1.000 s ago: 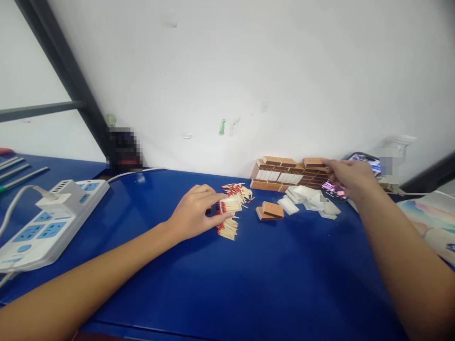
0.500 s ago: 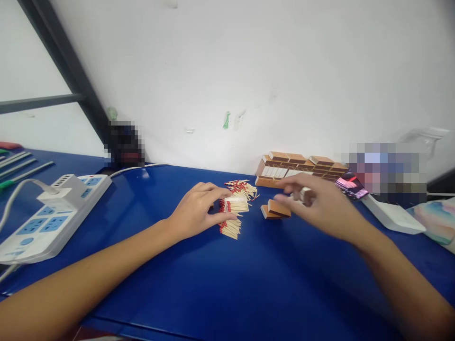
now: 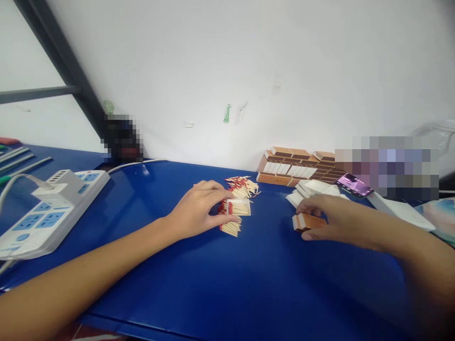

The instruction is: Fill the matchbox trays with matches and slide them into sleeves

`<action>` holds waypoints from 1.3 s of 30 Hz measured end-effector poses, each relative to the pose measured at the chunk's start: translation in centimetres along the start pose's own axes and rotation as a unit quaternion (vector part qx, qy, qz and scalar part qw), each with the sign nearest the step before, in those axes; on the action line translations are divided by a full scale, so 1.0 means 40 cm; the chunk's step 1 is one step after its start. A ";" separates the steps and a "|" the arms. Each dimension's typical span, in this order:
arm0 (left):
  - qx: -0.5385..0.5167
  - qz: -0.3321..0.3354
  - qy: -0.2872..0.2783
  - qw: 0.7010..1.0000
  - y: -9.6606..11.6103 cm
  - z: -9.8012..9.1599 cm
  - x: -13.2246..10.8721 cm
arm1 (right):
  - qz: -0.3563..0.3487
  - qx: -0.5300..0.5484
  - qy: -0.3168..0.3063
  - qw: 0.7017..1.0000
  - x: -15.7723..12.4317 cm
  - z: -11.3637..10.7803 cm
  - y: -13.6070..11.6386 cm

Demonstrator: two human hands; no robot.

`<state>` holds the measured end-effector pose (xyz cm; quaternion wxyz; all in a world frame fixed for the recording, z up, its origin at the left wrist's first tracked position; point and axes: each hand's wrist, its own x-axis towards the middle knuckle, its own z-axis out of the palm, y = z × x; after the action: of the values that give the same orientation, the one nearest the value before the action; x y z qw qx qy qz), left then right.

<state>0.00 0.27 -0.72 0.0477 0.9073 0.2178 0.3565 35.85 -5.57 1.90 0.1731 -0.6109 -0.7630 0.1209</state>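
Observation:
Loose matches (image 3: 243, 187) with red heads lie in a heap on the blue table, and more (image 3: 231, 227) spread out nearer to me. Among them is a white matchbox tray (image 3: 239, 207) filled with matches. My left hand (image 3: 201, 208) has its thumb and fingers closed around the tray's left end. Farther right, my right hand (image 3: 329, 220) grips brown matchboxes (image 3: 308, 222), seemingly two stacked together, low over the table. Behind that hand lie several white matchbox trays (image 3: 309, 189), partly hidden by it.
Brown matchboxes (image 3: 284, 179) are stacked in rows against the wall. A phone (image 3: 355, 184) and a white box-like object (image 3: 403, 213) are at the right. On the left lies a white power strip (image 3: 53, 218) with a plugged-in cable.
My right hand has come down and closed on the brown matchboxes, which are now farther right. White trays behind it have come into view. My left hand stays at the filled tray.

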 end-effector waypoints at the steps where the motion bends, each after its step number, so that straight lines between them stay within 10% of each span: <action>1: -0.006 -0.007 -0.003 1.000 0.002 0.002 -0.001 | 0.012 -0.006 -0.026 1.000 -0.001 -0.006 -0.008; 10: -0.041 -0.023 -0.007 0.999 0.029 0.002 0.001 | -0.122 0.122 -0.003 0.985 0.014 0.105 -0.224; 39: 0.050 0.060 0.054 0.995 0.021 0.003 0.004 | -0.107 0.010 -0.020 0.994 0.049 0.127 -0.126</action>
<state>0.48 -0.40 -0.51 -0.0315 0.8993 0.1827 0.3962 28.89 -4.66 -0.49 0.1756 -0.5212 -0.8263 0.1215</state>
